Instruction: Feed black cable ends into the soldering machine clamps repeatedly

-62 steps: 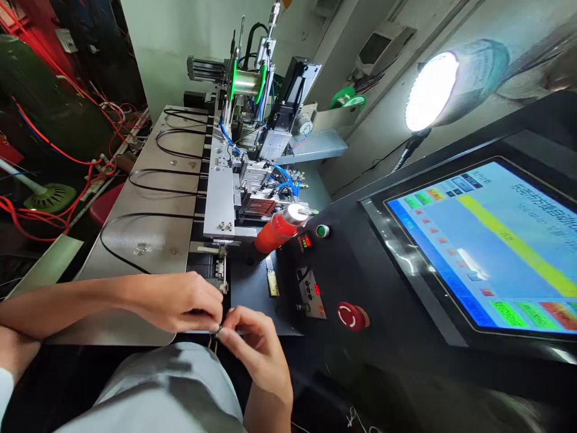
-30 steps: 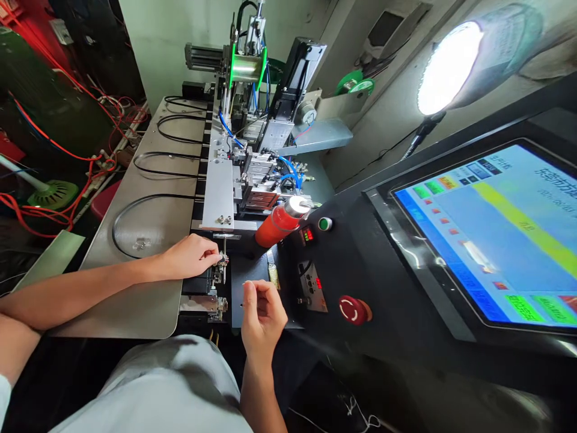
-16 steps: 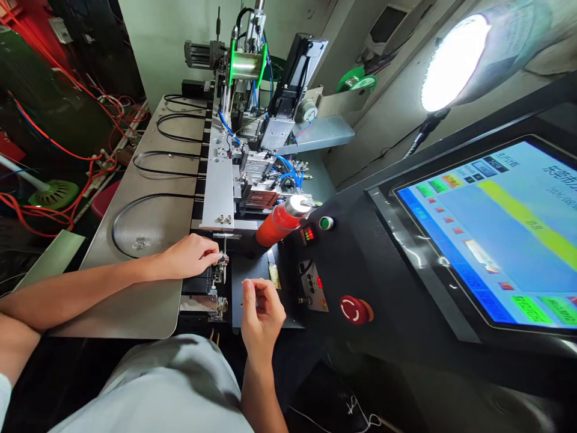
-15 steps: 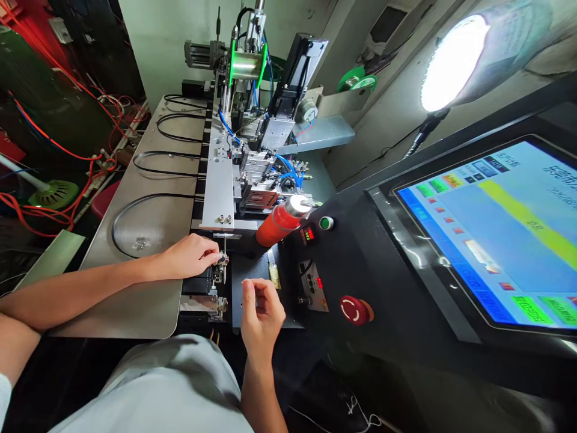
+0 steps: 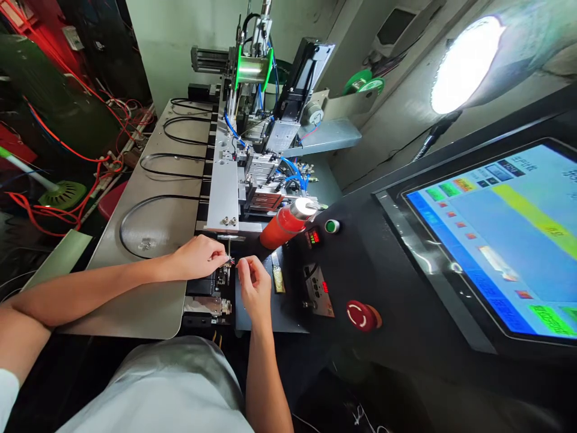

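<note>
My left hand (image 5: 202, 257) is pinched at the small metal fixture (image 5: 223, 275) on the machine's front edge, its fingertips on something with thin strands too small to name. Just right of it, my right hand (image 5: 255, 285) is closed in a pinch, thumb and index fingertips facing the strands; whatever it holds, if anything, is too small to make out. Behind the hands a red bottle (image 5: 280, 228) with a silver cap leans on the dark plate (image 5: 259, 313). A small yellowish tool (image 5: 278, 278) lies to the right of my right hand.
Black cables (image 5: 153, 197) loop over the metal table (image 5: 103, 252) at left. Wire spools (image 5: 252, 69) and actuators stand at the back. At right are a red stop button (image 5: 360, 315), a green button (image 5: 332, 226), a touch screen (image 5: 509, 234) and a bright lamp (image 5: 466, 66).
My right hand has moved left and up, close to my left fingertips. My left hand stays at the fixture. The whole view has shifted slightly.
</note>
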Motion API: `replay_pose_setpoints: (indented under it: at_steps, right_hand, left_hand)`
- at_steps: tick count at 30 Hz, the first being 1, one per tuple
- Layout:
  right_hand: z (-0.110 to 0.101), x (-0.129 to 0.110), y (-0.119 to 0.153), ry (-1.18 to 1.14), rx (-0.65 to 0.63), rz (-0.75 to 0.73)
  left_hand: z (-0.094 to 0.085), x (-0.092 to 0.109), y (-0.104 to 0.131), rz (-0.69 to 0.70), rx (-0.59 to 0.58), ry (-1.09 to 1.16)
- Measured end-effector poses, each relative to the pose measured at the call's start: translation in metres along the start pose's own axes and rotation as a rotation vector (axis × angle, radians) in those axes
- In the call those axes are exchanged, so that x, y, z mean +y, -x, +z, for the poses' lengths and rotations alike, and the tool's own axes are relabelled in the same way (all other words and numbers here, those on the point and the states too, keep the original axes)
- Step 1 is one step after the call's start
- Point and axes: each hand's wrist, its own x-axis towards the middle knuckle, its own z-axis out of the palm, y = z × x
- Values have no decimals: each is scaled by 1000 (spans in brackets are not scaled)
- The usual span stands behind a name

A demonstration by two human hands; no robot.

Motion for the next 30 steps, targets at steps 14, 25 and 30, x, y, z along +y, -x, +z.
replay_pose_setpoints:
  at_steps: [14, 25, 30]
  right_hand:
    - [20, 13, -11, 19, -7, -200]
    - [24, 15, -10, -30, 5, -153]
    - [20, 13, -7, 13, 62, -115]
  left_hand:
    - [9, -2, 12, 156, 154, -427]
    - [16, -16, 18, 553, 276, -696]
    - [8, -12, 18, 446, 139, -655]
